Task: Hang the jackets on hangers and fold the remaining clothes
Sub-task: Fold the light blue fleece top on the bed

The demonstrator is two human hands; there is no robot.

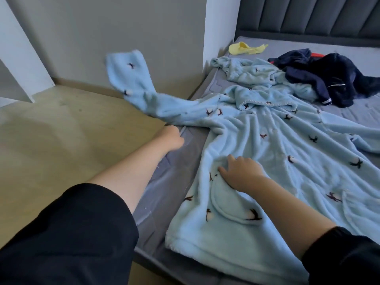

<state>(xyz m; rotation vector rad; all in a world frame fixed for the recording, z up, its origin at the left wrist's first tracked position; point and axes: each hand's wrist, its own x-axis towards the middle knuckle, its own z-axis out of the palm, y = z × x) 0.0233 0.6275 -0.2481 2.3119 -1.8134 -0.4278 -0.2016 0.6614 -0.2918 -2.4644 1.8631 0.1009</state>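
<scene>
1. As the head view shows, the blue robe (267,151) lies spread at the bed's (156,182) left edge with its sleeve (131,79) airborne, so this looks like the folding step.
2. The right hand (240,173) presses it, fingers flat. The left hand (172,137) has its fingers curled, and its grasp is unclear.
3. Next, probably: lay the sleeve across.

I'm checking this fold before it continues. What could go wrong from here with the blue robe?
The sleeve is in the air beyond the bed edge, above the floor; it may drop there rather than fold onto the robe. The navy garment overlaps the robe's upper part, so folding could drag or trap it. Only the right hand pins the robe; a hard tug by the left hand might shift it.
</scene>
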